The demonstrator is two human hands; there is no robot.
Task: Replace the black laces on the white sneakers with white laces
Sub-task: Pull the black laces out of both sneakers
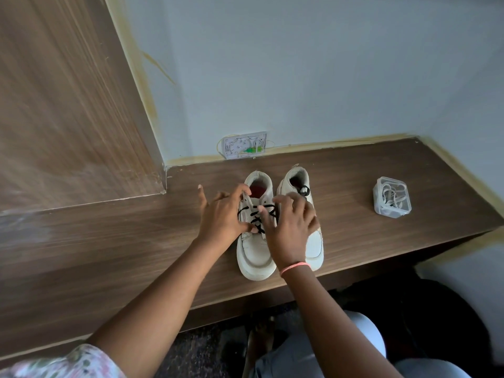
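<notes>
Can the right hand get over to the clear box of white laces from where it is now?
Probably yes. The right hand is busy at the black lace of the left sneaker, but only bare desk lies between the right sneaker and the clear box.

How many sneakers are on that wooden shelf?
2. The left sneaker sits under both hands, black laces still in. The right sneaker stands beside it, partly hidden by the right hand.
</notes>
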